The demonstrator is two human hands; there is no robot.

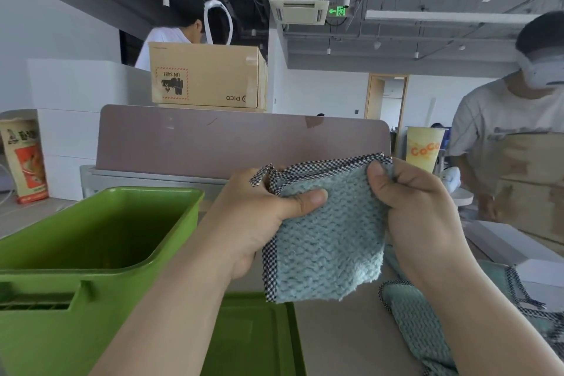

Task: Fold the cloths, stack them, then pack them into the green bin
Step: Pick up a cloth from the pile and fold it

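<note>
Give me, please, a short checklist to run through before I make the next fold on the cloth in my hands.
1. Left hand grip: the thumb pinches the teal cloth near its top left corner. Ok.
2. Right hand grip: the fingers curl round the top right corner. Ok.
3. Edges aligned: the checked trim runs along the top and left, but the bottom edge looks ragged. Cannot tell.
4. Green bin: open, and the part of the inside that shows holds nothing. Ok.
5. Second cloth: lies rumpled on the table under the right forearm, not folded. Not ok.
</note>
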